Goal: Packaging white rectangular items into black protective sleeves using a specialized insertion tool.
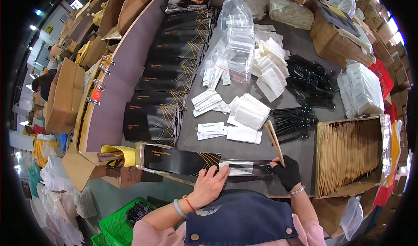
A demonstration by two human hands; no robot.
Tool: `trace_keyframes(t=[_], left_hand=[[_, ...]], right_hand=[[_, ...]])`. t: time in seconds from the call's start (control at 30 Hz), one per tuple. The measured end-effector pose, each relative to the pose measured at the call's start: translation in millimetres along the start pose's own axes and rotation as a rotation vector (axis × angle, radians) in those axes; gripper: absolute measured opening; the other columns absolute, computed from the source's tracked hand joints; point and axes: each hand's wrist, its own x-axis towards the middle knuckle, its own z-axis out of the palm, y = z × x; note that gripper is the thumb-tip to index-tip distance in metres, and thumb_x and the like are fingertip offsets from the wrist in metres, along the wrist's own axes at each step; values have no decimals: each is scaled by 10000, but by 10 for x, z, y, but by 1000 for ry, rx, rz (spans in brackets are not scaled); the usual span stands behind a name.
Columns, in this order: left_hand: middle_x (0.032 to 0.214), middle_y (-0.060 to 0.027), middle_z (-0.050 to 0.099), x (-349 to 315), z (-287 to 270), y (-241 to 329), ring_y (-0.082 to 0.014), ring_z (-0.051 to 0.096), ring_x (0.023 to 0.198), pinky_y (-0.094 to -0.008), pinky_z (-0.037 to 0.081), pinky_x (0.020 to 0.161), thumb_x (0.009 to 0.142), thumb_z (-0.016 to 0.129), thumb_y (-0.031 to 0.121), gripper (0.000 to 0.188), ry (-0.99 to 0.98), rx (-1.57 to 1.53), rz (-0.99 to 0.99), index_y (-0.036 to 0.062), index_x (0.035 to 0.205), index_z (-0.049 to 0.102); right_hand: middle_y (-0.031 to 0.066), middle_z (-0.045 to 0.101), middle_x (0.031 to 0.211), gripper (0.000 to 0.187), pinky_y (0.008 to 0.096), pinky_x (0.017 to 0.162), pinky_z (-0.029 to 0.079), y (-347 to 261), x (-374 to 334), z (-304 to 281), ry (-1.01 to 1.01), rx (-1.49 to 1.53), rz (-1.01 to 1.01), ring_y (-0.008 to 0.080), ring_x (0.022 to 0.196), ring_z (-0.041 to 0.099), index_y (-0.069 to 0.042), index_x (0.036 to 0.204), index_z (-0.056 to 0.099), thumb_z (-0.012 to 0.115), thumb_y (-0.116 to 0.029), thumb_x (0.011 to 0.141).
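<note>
A black paper cutlery sleeve [174, 159] with gold lines lies along the table's near edge. My left hand [210, 184], bare, rests on its right end with fingers stretched out. From that end a white packet [240, 168] runs rightward, beside a dark, thin utensil that looks like a black spoon. My right hand [287, 173], in a black fingerless glove, is closed on a pair of wooden chopsticks [275, 145] that slant up and left. Its fingertips are close to the right end of the dark utensil; whether they touch it I cannot tell.
Stacked black sleeves [150, 120] line the left. Small packets [210, 130], white napkins [250, 111] and black spoons [296, 122] lie ahead. A carton of chopsticks [348, 159] stands right. A yellow holder [126, 155] and green basket [117, 226] are at the near left.
</note>
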Motion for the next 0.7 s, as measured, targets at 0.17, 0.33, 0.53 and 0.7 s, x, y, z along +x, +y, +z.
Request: trace_keyframes(t=[0.17, 0.33, 0.53, 0.7], left_hand=[[1269, 29, 528, -9, -78, -72, -197, 481, 1004, -349, 343, 804, 764, 663, 200, 455, -21, 15, -9, 81, 1201, 613], [1336, -61, 490, 77, -278, -366, -292, 420, 1208, -461, 337, 993, 630, 820, 258, 744, -8, -214, -121, 105, 1297, 529], [1357, -120, 463, 37, -79, -515, -339, 392, 1262, -517, 267, 1091, 625, 843, 306, 842, -57, -326, -173, 55, 1343, 483], [1362, -112, 471, 40, 4, -554, -338, 401, 1250, -519, 261, 1097, 635, 840, 314, 853, 33, -409, -159, 34, 1352, 472]], right_hand=[[113, 690, 759, 211, 315, 657, 513, 58, 46, 72, -43, -261, -2, 196, 702, 677, -32, 912, 689, 729, -222, 832], [143, 690, 775, 242, 344, 675, 524, -66, 88, 135, -92, -243, 58, 259, 728, 692, -49, 901, 689, 728, -277, 829], [137, 671, 729, 260, 351, 633, 503, -50, 128, 72, -33, -382, -15, 260, 673, 667, -46, 879, 680, 745, -290, 816], [163, 668, 737, 309, 399, 635, 502, -59, 180, 49, -26, -417, -20, 348, 711, 666, -58, 849, 652, 734, -355, 822]])
